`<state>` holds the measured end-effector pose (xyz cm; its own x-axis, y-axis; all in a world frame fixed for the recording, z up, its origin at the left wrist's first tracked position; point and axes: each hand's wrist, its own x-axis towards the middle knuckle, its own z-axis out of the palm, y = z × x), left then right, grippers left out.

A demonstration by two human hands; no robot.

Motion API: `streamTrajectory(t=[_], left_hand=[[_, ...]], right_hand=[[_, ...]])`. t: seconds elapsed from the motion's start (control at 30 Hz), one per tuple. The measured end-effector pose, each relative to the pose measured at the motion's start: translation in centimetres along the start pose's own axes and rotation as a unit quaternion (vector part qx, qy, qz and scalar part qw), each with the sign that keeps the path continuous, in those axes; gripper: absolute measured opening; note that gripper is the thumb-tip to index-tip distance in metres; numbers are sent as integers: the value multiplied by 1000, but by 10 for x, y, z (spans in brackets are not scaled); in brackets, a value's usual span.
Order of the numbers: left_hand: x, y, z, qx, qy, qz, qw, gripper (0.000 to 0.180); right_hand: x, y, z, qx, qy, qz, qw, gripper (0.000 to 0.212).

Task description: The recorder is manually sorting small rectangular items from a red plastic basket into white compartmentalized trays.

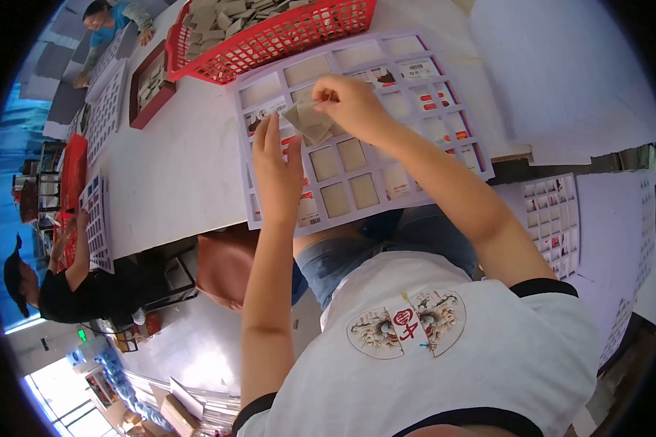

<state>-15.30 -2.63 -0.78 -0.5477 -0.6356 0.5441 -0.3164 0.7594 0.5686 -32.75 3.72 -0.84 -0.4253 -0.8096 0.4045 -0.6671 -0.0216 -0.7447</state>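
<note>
Cardboard pieces [310,125] sit over the lilac compartmented tray [358,213], the right hand [352,106] pinching them with fingers partly hidden; the left hand [277,166] has spread fingers, contact unclear. The view's upper edge crops the red basket [293,49].

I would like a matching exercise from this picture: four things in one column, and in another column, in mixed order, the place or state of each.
1. Red basket
2. Grid board
3. Brown seat
4. Right hand

A. Below the near edge of the white table
B. With curled fingers, at the loose grey-beige pieces
C. Heaped full, at the far side of the table
D. Pale lavender, divided into compartments

Right pairs: 1-C, 2-D, 3-A, 4-B
</note>
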Motion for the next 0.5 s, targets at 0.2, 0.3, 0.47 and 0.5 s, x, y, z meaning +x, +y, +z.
streamTrajectory(t=[0.2, 0.3, 0.47, 0.5], left_hand=[[27, -16, 20, -27, -37, -37, 998, 34], [29, 6, 8, -45, -31, -31, 998, 20], [26, 11, 21, 2, -4, -15, 1000, 14], [23, 13, 21, 2, -7, -11, 1000, 14]], right_hand=[[-58, -5, -92, 144, -4, 144, 979, 13], [-99, -7, -130, 163, -88, 255, 949, 13], [-140, -1, -121, 103, -98, 214, 966, 14], [-140, -2, -120, 37, -93, 166, 981, 14]])
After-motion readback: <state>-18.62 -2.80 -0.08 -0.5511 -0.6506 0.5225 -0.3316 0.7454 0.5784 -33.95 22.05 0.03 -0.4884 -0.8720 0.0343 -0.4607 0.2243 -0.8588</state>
